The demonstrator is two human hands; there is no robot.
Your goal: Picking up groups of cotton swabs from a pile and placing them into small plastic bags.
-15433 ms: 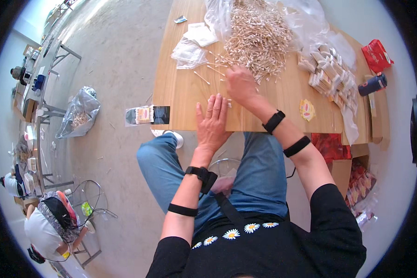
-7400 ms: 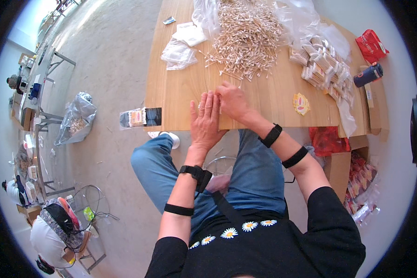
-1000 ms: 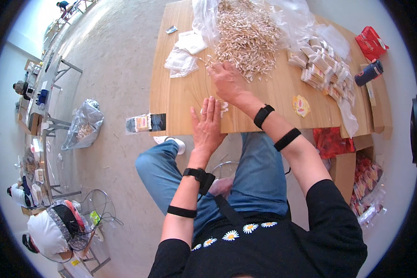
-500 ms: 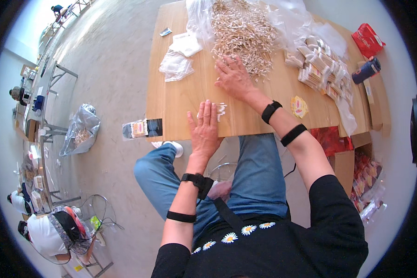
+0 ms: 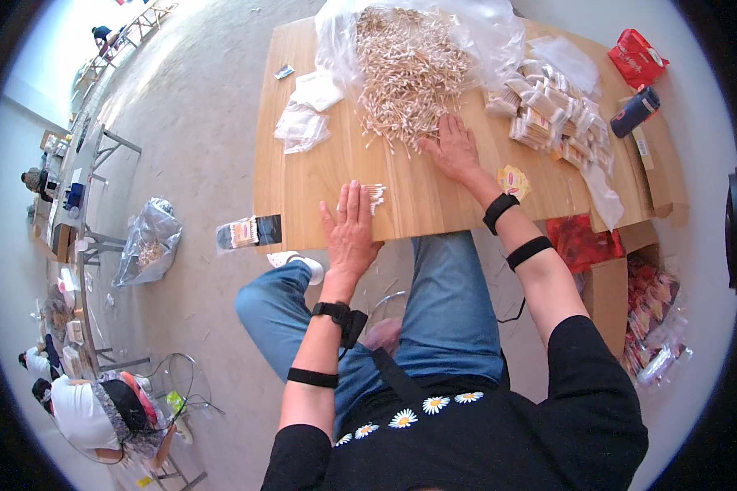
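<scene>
A big heap of loose cotton swabs point(image 5: 413, 74) spreads over the far middle of the wooden table point(image 5: 303, 209). My right hand point(image 5: 457, 151) rests at the heap's near right edge, fingers stretched out and thumb apart, gripping nothing. Near the front edge, my left hand point(image 5: 350, 233) lies flat with its fingers straight over a small bunch of cotton swabs point(image 5: 375, 198). Swab tips stick out to the right of those fingers; the rest of the bunch is hidden beneath them. Yellow printed cards point(image 5: 514, 182) lie by my right wrist.
Packed swab bundles point(image 5: 553, 119) are piled at the right, beside a dark blue bottle point(image 5: 635, 112) and a red bag point(image 5: 637, 59). Clear plastic bags point(image 5: 303, 127) lie at the left. A swab pack point(image 5: 244, 233) sits at the left front corner. Cardboard boxes point(image 5: 606, 299) stand below right.
My right hand has moved right and a little nearer, from the heap's front left to its front right edge. My left hand stays over the small bunch. The view has shifted slightly.
</scene>
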